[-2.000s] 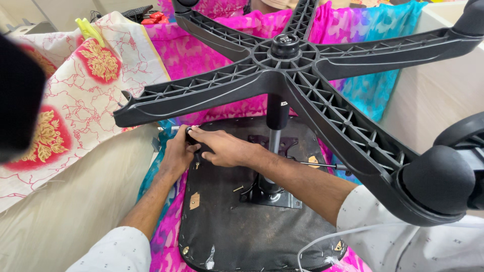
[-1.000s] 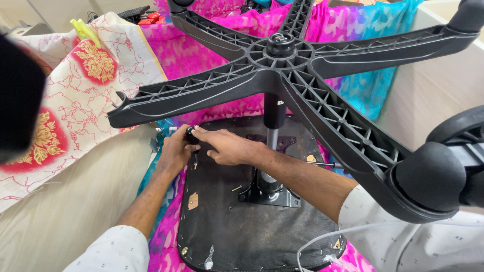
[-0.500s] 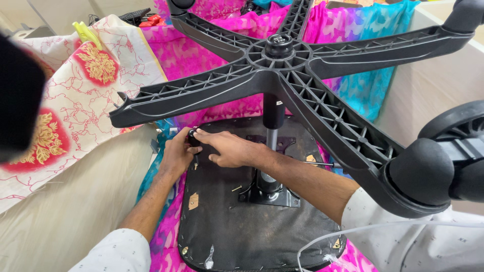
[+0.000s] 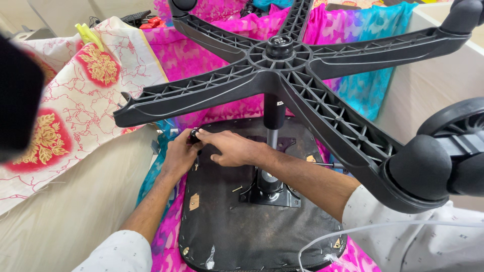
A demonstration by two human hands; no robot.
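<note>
Black knob (image 4: pixel 193 135), pinched between both hands' fingertips (image 4: pixel 200 134)

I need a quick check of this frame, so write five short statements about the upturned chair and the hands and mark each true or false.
1. The office chair lies upside down, its star base uppermost. True.
2. Both hands meet at a small black knob at the edge of the seat underside. True.
3. The left hand rests on a caster wheel. False: it is at the knob beside the right hand.
4. The chair lies on bare concrete. False: pink patterned cloth lies under it.
5. A black caster wheel shows at the right. True.
</note>
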